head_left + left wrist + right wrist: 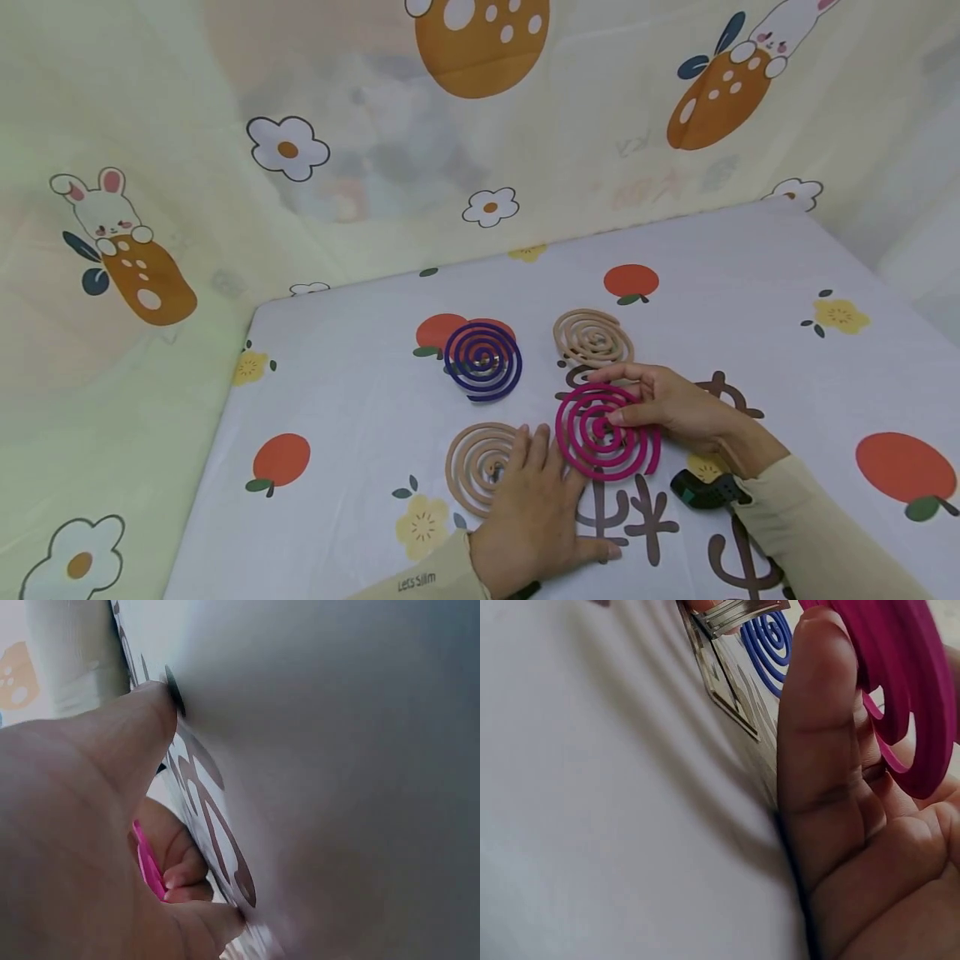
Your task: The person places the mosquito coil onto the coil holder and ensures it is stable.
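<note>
My right hand (678,412) pinches a pink mosquito coil (602,427), its thumb near the coil's centre. In the right wrist view the pink coil (930,697) stands tilted beside the fingers. My left hand (534,500) lies on the cloth with straight, spread fingers, overlapping a tan mosquito coil (480,426) and hiding its right part. Behind lies a blue mosquito coil (484,358). A second tan coil (596,338) lies just beyond the right fingertips. In the left wrist view, the pink coil's edge (150,866) shows beyond the left palm.
A white cloth (345,400) printed with fruit, flowers and dark lettering covers the table. A patterned curtain (375,183) rises along its back edge. A black band (708,490) sits at the right wrist. A flat metallic frame (731,712) shows in the right wrist view.
</note>
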{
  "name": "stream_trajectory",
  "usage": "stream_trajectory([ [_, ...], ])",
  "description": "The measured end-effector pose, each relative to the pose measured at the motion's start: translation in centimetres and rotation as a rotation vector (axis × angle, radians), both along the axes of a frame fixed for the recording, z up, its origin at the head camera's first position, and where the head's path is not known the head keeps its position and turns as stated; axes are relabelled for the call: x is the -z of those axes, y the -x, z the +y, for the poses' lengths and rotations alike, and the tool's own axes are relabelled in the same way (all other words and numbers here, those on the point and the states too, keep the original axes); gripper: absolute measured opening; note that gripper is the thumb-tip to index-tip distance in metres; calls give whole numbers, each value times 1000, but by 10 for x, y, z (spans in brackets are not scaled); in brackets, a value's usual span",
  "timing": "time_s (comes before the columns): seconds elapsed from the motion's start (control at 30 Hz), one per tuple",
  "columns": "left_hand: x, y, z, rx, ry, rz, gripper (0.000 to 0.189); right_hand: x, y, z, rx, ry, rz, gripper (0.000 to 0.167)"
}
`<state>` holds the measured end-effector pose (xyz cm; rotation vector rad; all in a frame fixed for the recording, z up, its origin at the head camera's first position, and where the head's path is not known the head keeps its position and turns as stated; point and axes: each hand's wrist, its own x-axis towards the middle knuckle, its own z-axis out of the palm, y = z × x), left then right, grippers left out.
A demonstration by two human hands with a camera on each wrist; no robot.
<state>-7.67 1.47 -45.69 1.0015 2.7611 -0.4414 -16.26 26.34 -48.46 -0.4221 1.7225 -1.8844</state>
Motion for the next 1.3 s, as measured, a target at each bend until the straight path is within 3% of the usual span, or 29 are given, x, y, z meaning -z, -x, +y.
stream_trajectory([
  [0.4,0,1,-1,8,-22,36,110,-2,0,0,20,2,-22,56],
  [0.8,-1,7,2,-39,-38,-38,113,-4,-1,-2,39,14,-34,56],
  [1.3,1,5,2,-32,-9,-23,114,-5,-2,-3,61,-60,-19,61],
])
